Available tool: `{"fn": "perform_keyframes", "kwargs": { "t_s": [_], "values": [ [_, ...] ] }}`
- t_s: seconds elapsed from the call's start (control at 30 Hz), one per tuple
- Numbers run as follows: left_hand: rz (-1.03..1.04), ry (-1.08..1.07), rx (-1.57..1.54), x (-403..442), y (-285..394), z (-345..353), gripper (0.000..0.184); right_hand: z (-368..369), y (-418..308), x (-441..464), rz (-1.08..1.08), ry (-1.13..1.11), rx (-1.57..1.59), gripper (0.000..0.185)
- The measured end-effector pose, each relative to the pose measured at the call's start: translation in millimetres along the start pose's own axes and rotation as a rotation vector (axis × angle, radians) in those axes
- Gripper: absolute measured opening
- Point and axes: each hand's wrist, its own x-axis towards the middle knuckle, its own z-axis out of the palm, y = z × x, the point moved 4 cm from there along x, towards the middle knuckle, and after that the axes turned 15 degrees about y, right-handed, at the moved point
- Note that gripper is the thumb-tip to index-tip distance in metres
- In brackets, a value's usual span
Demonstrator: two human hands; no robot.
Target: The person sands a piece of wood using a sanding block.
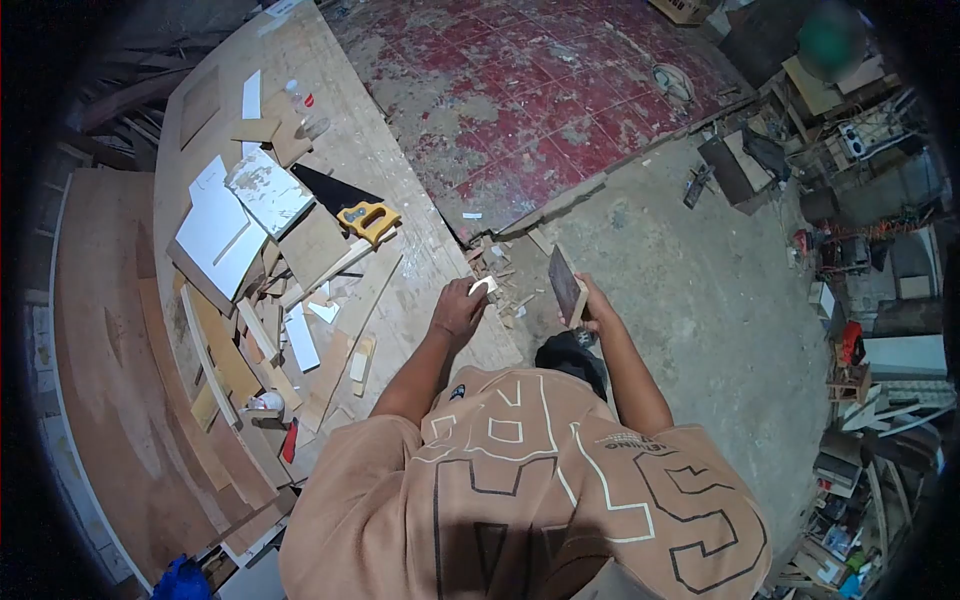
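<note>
Left hand (459,306) rests near the workbench's (420,270) edge, fingers pinching 1 pale piece (482,286); right hand (597,303), beyond that workbench, grips 1 dark board (565,284).

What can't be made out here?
All in the head view:
- Left hand: whether it grips or only touches the pale piece; its own back hides the underside.
- Right hand: part of its grip, hidden by the dark board.
- Cardboard box: cut off by the top edge.
- Blue item: cut off, bottom edge.
- Green shape: blurred.
</note>
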Motion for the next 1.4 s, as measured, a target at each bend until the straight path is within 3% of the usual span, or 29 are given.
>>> {"fn": "perform_keyframes", "kwargs": {
  "t_s": [0.07, 0.17, 0.27, 0.4, 0.6, 0.63, 0.7, 0.8, 1.0, 1.17, 1.4],
  "values": [
    [-0.053, -0.169, 0.153, 2, 4, 3, 0.019, 1, -4, -3, -0.018, 0.02, 0.009, 0.062],
    [-0.032, -0.063, 0.141, 8, 13, 0, 0.02, 3, -7, -10, -0.05, 0.044, -0.001, 0.058],
    [-0.054, -0.159, 0.188, 7, 9, 4, 0.021, 1, -8, -11, -0.064, 0.034, -0.032, 0.057],
    [-0.008, -0.125, 0.174, 6, 8, 2, 0.018, -1, -5, 0, -0.056, -0.043, -0.043, 0.064],
    [-0.009, -0.334, 0.323, -7, -27, 16, 0.034, 3, 1, -2, -0.06, -0.094, -0.032, 0.059],
    [-0.012, -0.337, 0.324, -10, -30, 17, 0.034, 4, 2, -4, -0.055, -0.095, -0.033, 0.059],
    [-0.012, -0.129, 0.204, -10, -31, 9, 0.04, 7, 2, -11, -0.067, -0.078, -0.046, 0.059],
    [-0.073, -0.105, 0.223, -12, -29, 6, 0.046, 11, 4, -20, -0.042, -0.049, -0.06, 0.06],
    [-0.143, -0.206, 0.144, -12, -35, 18, 0.05, 13, 7, -15, -0.035, -0.059, -0.085, 0.061],
    [-0.124, -0.09, 0.101, -12, -24, 17, 0.05, 15, 5, -11, -0.017, -0.063, -0.073, 0.063],
    [-0.18, -0.224, 0.123, -4, -20, 15, 0.061, 16, 9, -8, -0.014, -0.059, -0.096, 0.067]
  ]
}}
